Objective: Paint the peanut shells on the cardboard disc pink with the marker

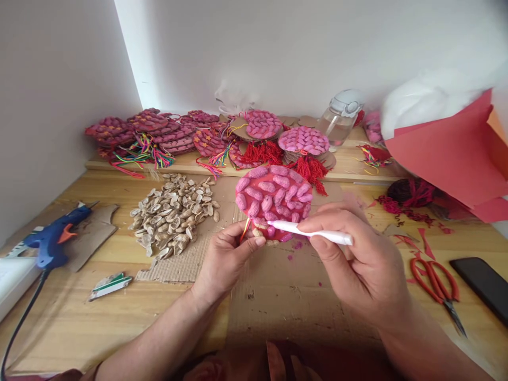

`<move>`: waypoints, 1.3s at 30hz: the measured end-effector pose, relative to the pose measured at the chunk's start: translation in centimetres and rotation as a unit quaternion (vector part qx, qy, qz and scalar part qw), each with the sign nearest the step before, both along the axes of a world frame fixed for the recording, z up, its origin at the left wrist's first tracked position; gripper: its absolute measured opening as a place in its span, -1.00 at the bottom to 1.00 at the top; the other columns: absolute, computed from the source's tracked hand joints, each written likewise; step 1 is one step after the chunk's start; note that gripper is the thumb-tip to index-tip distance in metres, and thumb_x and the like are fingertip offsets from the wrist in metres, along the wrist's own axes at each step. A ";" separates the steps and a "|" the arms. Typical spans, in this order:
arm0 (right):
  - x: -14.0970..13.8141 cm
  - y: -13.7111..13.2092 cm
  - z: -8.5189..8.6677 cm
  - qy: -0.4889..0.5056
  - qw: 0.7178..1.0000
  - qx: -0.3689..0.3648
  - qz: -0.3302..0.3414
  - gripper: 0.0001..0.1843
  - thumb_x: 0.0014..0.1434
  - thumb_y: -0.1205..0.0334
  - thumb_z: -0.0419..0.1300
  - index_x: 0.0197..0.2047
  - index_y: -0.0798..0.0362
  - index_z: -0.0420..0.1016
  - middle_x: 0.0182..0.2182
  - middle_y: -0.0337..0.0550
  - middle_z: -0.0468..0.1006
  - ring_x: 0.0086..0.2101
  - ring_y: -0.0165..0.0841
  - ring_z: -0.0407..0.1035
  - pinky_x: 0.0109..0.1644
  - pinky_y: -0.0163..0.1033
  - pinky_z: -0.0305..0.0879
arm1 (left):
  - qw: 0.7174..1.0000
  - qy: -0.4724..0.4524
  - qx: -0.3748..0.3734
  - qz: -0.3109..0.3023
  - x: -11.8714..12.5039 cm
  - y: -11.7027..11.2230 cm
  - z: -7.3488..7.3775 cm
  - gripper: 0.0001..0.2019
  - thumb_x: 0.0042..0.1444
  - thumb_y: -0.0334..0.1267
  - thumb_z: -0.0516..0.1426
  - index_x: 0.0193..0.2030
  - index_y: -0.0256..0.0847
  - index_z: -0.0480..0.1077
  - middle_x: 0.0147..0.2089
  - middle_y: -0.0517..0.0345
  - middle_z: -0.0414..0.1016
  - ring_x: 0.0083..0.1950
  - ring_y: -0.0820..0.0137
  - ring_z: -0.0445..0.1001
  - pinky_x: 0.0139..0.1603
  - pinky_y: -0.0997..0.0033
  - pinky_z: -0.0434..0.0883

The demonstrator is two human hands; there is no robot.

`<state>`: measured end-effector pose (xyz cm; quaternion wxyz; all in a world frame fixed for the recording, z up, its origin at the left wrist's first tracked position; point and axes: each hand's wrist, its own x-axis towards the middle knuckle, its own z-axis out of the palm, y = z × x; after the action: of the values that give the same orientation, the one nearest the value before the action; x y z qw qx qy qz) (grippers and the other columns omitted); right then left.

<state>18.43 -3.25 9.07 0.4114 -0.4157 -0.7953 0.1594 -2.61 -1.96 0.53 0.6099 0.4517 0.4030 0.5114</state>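
My left hand (pixel 234 254) pinches the lower left edge of a round red disc (pixel 270 188) covered with pink-painted peanut shells. A few shells at its bottom edge are still plain tan, and a thin yellow and orange string shows by my fingers. In my right hand (pixel 365 259) is a white marker (pixel 317 233), held between thumb and fingers. Its pink tip touches or nearly touches a shell near the disc's lower edge. The disc is tilted up toward me above a cardboard sheet (pixel 278 301) spotted with pink.
Left of the disc lies a heap of peanut shells (pixel 174 211). A blue glue gun (pixel 55 238) rests at far left. Finished discs with tassels (pixel 304 140) line the back ledge beside a water bottle (pixel 339 116). Orange-handled scissors (pixel 436 286) and a black phone (pixel 482 286) lie right.
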 end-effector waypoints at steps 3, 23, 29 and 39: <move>-0.3 0.1 -0.1 -0.009 0.999 0.019 0.039 -0.74 0.28 0.39 0.20 0.03 0.00 0.49 -0.13 -0.21 0.58 -0.04 -0.33 0.39 0.05 -0.17 0.32 | 1.000 -0.013 -0.012 -0.005 0.1 0.0 0.2 -0.89 0.12 -0.24 0.35 -0.24 -0.19 0.58 -0.35 0.21 0.48 -0.29 0.45 0.35 -0.19 0.45 0.28; -0.4 0.2 -0.5 -0.044 0.998 0.049 0.009 -0.78 0.28 0.41 0.18 -0.02 0.02 0.49 -0.17 -0.23 0.59 -0.05 -0.37 0.37 0.06 -0.23 0.30 | 1.000 -0.004 -0.013 0.007 -0.1 0.1 0.0 -0.88 0.13 -0.21 0.34 -0.24 -0.19 0.58 -0.36 0.22 0.45 -0.30 0.45 0.33 -0.17 0.42 0.27; -0.4 0.3 -0.7 -0.034 0.998 0.049 0.018 -0.76 0.28 0.41 0.18 0.00 0.02 0.49 -0.14 -0.23 0.60 -0.04 -0.36 0.37 0.09 -0.20 0.30 | 0.999 -0.027 -0.021 0.006 0.1 0.0 0.1 -0.87 0.12 -0.22 0.35 -0.20 -0.16 0.60 -0.31 0.19 0.51 -0.26 0.43 0.38 -0.13 0.41 0.30; -0.6 0.3 -0.9 -0.011 0.999 0.045 0.013 -0.76 0.28 0.41 0.19 -0.01 0.00 0.49 -0.16 -0.22 0.59 -0.05 -0.34 0.39 0.05 -0.19 0.31 | 0.998 -0.054 -0.039 0.022 0.2 0.1 0.4 -0.84 0.07 -0.22 0.37 -0.20 -0.17 0.62 -0.31 0.20 0.52 -0.26 0.47 0.38 -0.13 0.47 0.31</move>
<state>17.88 -2.91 8.19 0.4185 -0.3879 -0.8117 0.1243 -2.40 -1.88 0.96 0.6370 0.3902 0.3986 0.5321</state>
